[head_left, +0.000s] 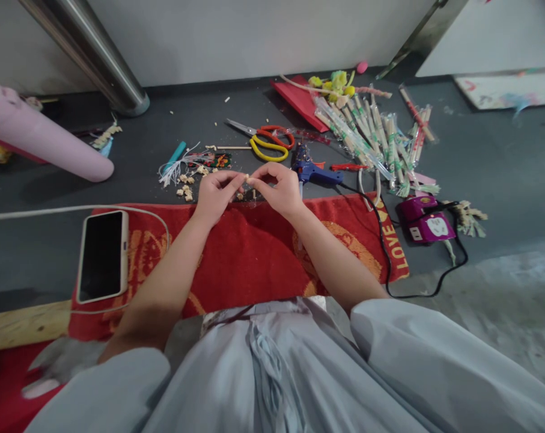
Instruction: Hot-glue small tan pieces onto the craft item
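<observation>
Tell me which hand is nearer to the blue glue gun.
Right. The right hand is just left of the blue glue gun; the left hand is farther left, beyond the right one.

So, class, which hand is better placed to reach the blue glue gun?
Probably the right hand: the glue gun lies just beside it, while the left hand is farther away.
</observation>
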A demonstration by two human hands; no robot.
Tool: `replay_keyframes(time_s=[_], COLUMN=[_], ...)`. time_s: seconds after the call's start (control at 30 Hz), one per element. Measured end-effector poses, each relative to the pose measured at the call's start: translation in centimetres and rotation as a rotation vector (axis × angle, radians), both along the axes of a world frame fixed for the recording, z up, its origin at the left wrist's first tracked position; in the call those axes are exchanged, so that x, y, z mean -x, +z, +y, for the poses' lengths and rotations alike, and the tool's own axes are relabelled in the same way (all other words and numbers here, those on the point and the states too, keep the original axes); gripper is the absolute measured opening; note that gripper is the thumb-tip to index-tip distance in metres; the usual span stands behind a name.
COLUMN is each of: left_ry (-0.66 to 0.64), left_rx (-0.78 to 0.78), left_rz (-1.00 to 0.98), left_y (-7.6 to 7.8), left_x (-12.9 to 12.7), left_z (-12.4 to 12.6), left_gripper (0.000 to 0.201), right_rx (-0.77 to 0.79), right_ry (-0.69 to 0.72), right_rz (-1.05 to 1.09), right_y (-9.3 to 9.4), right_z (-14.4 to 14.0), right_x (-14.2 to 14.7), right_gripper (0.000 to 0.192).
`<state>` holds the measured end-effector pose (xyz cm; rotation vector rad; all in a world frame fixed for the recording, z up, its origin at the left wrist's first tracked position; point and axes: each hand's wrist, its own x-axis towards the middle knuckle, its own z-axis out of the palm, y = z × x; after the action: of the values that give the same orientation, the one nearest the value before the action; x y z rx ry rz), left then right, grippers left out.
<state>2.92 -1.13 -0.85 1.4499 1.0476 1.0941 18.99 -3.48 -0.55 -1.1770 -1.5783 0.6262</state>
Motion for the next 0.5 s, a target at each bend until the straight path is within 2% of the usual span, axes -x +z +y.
replay_keyframes(time_s=[0.17, 0.33, 0.5], left_ry=[-0.022, -0.046, -0.033], left_rx=[0.059, -0.008, -0.014], left_rz=[-0.041, 0.041, 0.030], left_y=[0.12, 0.16, 0.26], left_x=[-0.03, 0.12, 0.18], left_z=[-0.03, 0.07, 0.19], left_gripper=[0.035, 0.031, 0.033], right_rx=[-0.029, -0.089, -0.073], right_ry=[0.009, 0.043, 0.036], right_rz=[-0.015, -0.018, -0.041], right_y=[0.21, 0.35, 0.39], right_z=[-0.12, -0.32, -0.39], right_x=[-0.03, 0.00, 0.01], right_gripper=[0.024, 0.017, 0.012])
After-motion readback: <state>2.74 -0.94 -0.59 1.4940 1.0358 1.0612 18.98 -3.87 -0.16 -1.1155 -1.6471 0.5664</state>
